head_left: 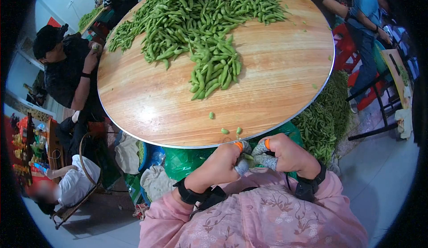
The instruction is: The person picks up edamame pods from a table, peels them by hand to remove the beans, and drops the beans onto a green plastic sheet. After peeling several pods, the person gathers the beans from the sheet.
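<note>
My left hand (221, 167) and my right hand (287, 155) meet just below the near edge of the round wooden table (272, 65). Both are closed, with fingertips together around a green soybean pod (248, 160), mostly hidden by the fingers. Grey knitted finger covers and orange bands are on the fingers. Loose shelled beans (224, 131) lie on the tabletop just ahead of my hands. Farther back, a large pile of soybean pods (191, 16) spreads over the table, with a smaller cluster (216, 67) reaching toward me.
Green plastic (185, 161) hangs under the table edge. A heap of green pods (327, 114) lies on the floor at right. Persons sit at left and right of the table, and one sits in a chair (78, 194) at lower left. A black-legged stand (379, 101) is at far right.
</note>
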Tool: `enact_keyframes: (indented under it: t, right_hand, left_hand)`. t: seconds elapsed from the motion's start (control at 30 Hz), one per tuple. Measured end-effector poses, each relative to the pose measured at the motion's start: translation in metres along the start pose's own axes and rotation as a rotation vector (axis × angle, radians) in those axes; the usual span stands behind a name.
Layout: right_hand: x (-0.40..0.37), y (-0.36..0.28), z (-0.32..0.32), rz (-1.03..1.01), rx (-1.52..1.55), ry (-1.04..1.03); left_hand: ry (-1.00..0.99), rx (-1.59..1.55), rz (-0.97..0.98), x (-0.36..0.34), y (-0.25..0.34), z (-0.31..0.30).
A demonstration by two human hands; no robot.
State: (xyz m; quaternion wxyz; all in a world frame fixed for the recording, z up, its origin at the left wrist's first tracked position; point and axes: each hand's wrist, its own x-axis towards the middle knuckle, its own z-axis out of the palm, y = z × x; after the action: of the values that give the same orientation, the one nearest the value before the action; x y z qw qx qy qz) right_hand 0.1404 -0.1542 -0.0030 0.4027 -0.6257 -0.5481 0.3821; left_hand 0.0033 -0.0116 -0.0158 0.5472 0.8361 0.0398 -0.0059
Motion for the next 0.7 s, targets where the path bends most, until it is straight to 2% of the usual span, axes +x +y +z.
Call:
enact_keyframes:
  t: [0.03,0.07,0.13,0.17,0.2,0.23,0.33,0.37,0.4,0.43,0.5,0.57,0.63,0.7]
  right_hand:
    - [0.0,-0.001,-0.001,0.0,0.0,0.0]
    - [0.0,-0.004,-0.001,0.006,-0.059,0.013]
    - [-0.001,-0.002,-0.001,0.012,-0.118,0.027]
    - [-0.005,0.003,-0.002,-0.002,-0.1,0.137]
    - [-0.009,0.008,-0.004,-0.016,-0.082,0.247]
    - [-0.014,0.009,-0.011,-0.015,-0.081,0.247]
    - [-0.033,0.018,-0.039,0.101,-0.054,0.327]
    - [-0.041,0.026,-0.047,0.238,-0.132,0.342]
    - [-0.049,0.035,-0.056,0.374,-0.211,0.357]
    - [-0.057,0.048,-0.062,0.371,-0.213,0.362]
    - [-0.072,0.079,-0.069,0.481,-0.34,0.441]
    - [-0.083,0.099,-0.072,0.499,-0.412,0.507]
    - [-0.093,0.113,-0.073,0.518,-0.481,0.573]
    - [-0.098,0.122,-0.073,0.624,-0.507,0.706]
  left_hand:
    - [0.059,0.131,0.019,0.0,-0.001,0.001]
    - [0.058,0.13,0.018,0.0,-0.004,0.004]
    - [0.216,0.346,0.091,0.0,-0.007,0.006]
    - [0.214,0.346,0.09,0.0,-0.007,0.004]
    - [0.376,0.262,0.087,0.001,-0.004,-0.003]
    - [0.537,0.176,0.083,0.003,-0.001,-0.011]
    - [0.661,0.594,-0.002,0.017,-0.002,-0.044]
    - [0.663,0.595,0.0,0.018,-0.001,-0.045]
    - [0.58,0.656,-0.059,0.02,0.0,-0.043]
    - [0.495,0.716,-0.117,0.022,0.001,-0.042]
    - [0.327,0.651,-0.025,0.016,0.004,-0.025]
    - [0.222,0.688,0.165,0.01,0.021,-0.018]
    - [0.23,0.765,0.186,0.014,0.028,-0.03]
    - [0.24,0.842,0.202,0.025,0.026,-0.043]
